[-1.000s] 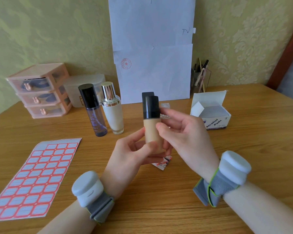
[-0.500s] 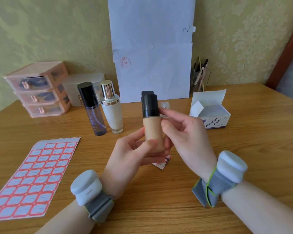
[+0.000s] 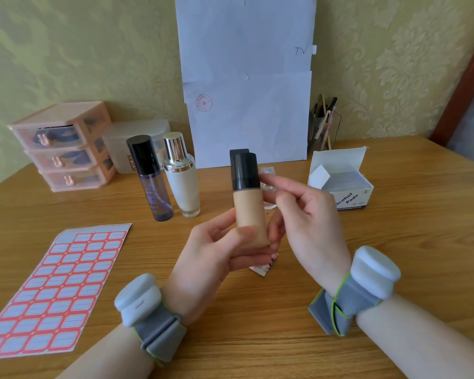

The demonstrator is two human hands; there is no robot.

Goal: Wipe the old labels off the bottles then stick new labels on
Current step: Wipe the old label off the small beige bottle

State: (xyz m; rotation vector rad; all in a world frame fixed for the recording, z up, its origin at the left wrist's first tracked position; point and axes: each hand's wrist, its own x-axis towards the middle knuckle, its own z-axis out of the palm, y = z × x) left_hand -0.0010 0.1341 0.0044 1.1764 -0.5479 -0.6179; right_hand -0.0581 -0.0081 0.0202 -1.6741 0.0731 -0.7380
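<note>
My left hand (image 3: 216,253) grips the lower part of a beige foundation bottle (image 3: 249,212) with a black cap and holds it upright above the table. My right hand (image 3: 304,214) sits just right of the bottle. Its index fingertip is by the cap, its thumb is off the bottle, and its lower fingers touch the bottle's right side. No label shows on the bottle's facing side. A purple bottle (image 3: 153,192) and a white bottle with a silver cap (image 3: 182,187) stand behind on the left. A sheet of red-bordered labels (image 3: 52,291) lies at the front left.
An open box of alcohol pads (image 3: 340,187) stands at the right. A torn pad packet (image 3: 263,268) lies under my hands. Pink drawers (image 3: 63,149), a frosted box, white paper sheets (image 3: 246,105) and a pen holder (image 3: 323,127) line the wall. A small clear jar (image 3: 268,187) stands behind the bottle.
My right thumb has come off the front of the bottle and the hand has shifted slightly right. The left hand keeps the bottle upright in nearly the same place.
</note>
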